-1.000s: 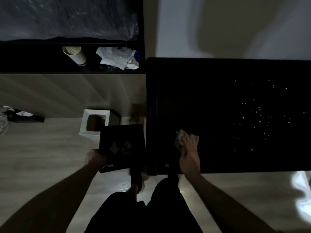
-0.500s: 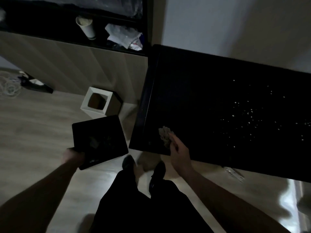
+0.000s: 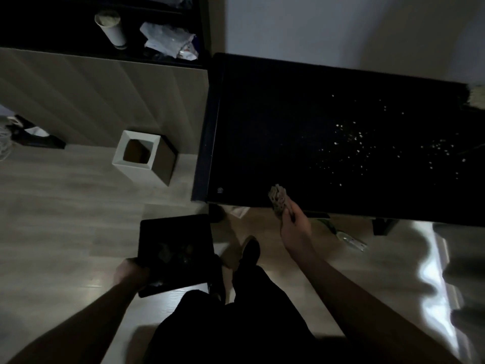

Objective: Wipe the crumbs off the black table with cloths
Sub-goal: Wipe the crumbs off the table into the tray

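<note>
The black table [image 3: 275,114] fills the upper right of the dim view. Pale crumbs [image 3: 359,143] lie scattered over its right half. My right hand [image 3: 295,227] grips a crumpled grey cloth [image 3: 278,199] at the table's near edge, left of the crumbs. My left hand [image 3: 130,271] holds a flat black tray [image 3: 174,252] by its near left corner, low over the floor and in front of the table's left corner. Dark bits lie on the tray.
A white square bin [image 3: 136,153] stands on the wooden floor left of the table. A dark shelf at the back holds a paper cup [image 3: 111,27] and crumpled wrappers [image 3: 168,40]. My legs and shoes [image 3: 249,253] are below. Small litter [image 3: 351,239] lies under the table's edge.
My right hand has drawn the cloth back to the table's near edge. The tray in my left hand has come down and nearer to me, away from the table.
</note>
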